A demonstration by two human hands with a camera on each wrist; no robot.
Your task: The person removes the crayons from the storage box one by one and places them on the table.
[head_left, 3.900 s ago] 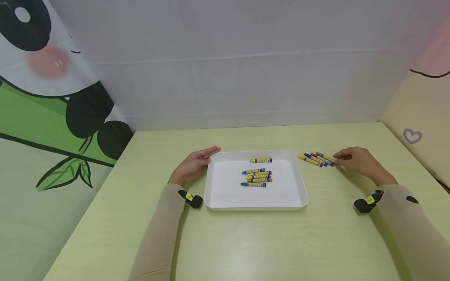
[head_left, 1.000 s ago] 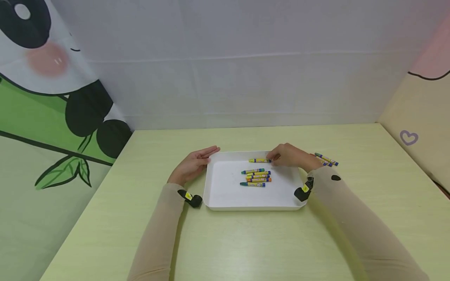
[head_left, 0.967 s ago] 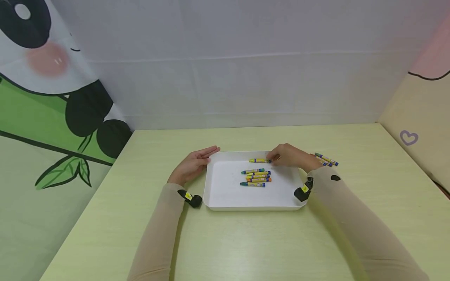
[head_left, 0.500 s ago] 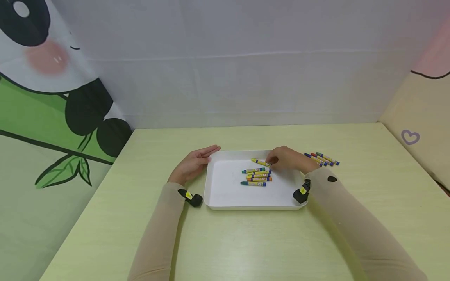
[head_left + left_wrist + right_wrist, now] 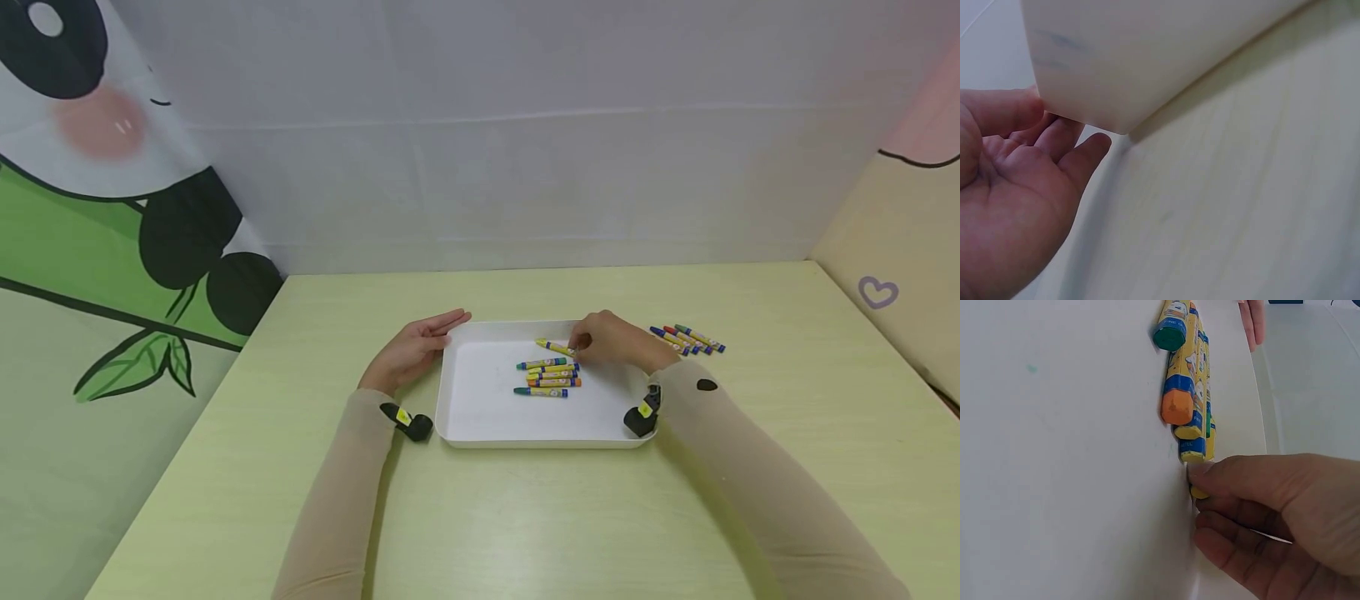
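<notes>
At the back left corner of a white tray (image 5: 480, 421), my left hand (image 5: 412, 354) holds the edge. Its thumb is at the rim and its longer fingers reach past the corner, as the left wrist view (image 5: 1022, 187) also shows from close by. My right hand (image 5: 615, 340) is over the tray's back right part, pinching a yellow crayon (image 5: 553, 346) by its right end. That crayon lies slanted. Just in front of it, several paper-wrapped crayons lie side by side, among them an orange crayon (image 5: 1177, 406) and a dark green crayon (image 5: 540, 392).
Right of the tray, several more crayons (image 5: 686, 339) lie fanned on the light wooden table (image 5: 525, 517), close to my right forearm. A pale cloth wall (image 5: 525, 183) stands behind the table, with printed walls at both sides.
My right hand has moved left from the crayons on the table to the tray. The rear crayon there has turned from level to slanted under its fingers. The left hand stays in place.
</notes>
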